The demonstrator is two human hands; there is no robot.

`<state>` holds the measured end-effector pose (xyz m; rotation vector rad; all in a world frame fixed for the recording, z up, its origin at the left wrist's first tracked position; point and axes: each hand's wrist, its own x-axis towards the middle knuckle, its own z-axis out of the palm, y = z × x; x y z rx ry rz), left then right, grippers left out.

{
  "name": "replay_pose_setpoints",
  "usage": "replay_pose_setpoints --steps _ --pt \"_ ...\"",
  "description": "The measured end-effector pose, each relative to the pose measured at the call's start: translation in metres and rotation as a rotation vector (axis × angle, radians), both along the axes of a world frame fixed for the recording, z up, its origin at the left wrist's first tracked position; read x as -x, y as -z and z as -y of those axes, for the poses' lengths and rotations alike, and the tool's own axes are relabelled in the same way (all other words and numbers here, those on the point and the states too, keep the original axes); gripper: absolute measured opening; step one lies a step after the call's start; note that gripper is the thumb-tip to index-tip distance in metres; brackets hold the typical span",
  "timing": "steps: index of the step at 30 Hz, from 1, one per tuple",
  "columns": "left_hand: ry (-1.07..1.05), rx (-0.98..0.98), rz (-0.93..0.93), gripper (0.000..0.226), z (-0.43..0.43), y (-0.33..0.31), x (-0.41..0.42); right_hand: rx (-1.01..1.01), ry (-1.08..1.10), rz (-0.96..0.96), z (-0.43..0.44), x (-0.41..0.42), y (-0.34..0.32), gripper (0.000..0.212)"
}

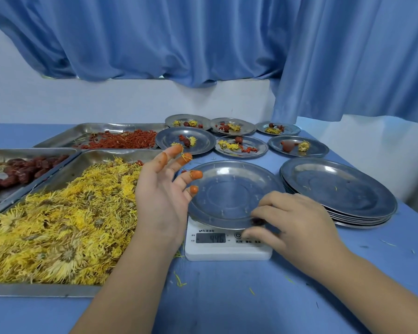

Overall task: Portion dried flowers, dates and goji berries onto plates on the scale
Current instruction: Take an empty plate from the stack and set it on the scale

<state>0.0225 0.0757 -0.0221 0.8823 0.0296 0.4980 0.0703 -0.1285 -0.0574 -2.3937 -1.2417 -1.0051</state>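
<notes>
Far left: tray of dates (15,169), partly cut off by the frame edge. Beside it, big tray of dried yellow flowers (63,213) at front; tray of goji berries (123,141) behind it. Left hand (163,189) raised over the flower tray's right edge, palm up, fingers spread and holding nothing, fingertips (195,174) orange-stained, a petal strand stuck to one. Centre: white scale (227,247) on the blue table (227,297), display lit, digits blurry. Empty metal plate (229,194) sits on the scale. Right hand (297,220) on the plate's near right rim, fingers curled over the edge; thumb near the scale buttons. Behind: six small plates (241,145), each with flowers and red bits. Right: stack of empty plates (338,191) just beside the scale.
</notes>
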Motion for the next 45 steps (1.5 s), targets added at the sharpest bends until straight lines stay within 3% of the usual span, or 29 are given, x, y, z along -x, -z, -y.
replay_pose_setpoints --steps 7,12,18,33,39,42,45 --pt "-0.008 -0.022 -0.014 0.043 -0.002 0.002 -0.002 -0.065 0.094 -0.169 -0.011 0.008 -0.001 0.021" --pt "-0.023 -0.046 -0.021 0.032 -0.002 0.003 0.000 -0.096 -0.027 -0.378 0.008 0.008 -0.008 0.012" --pt "-0.044 -0.036 -0.093 0.027 0.000 0.002 -0.001 0.222 0.062 -0.610 0.026 0.008 -0.011 0.039" --pt "-0.073 -0.042 -0.096 0.027 0.003 0.000 0.000 0.220 0.144 -0.607 0.011 0.021 -0.003 0.036" --pt "-0.061 -0.063 -0.085 0.028 0.004 0.001 -0.001 -0.074 0.264 -0.624 0.015 0.008 -0.005 0.012" --pt "-0.060 -0.092 -0.080 0.027 0.004 0.002 -0.003 -0.094 0.400 -0.597 0.013 -0.006 -0.006 0.012" --pt "-0.045 -0.121 -0.062 0.032 0.005 0.004 -0.004 -0.064 0.395 -0.589 0.007 -0.007 -0.002 0.012"
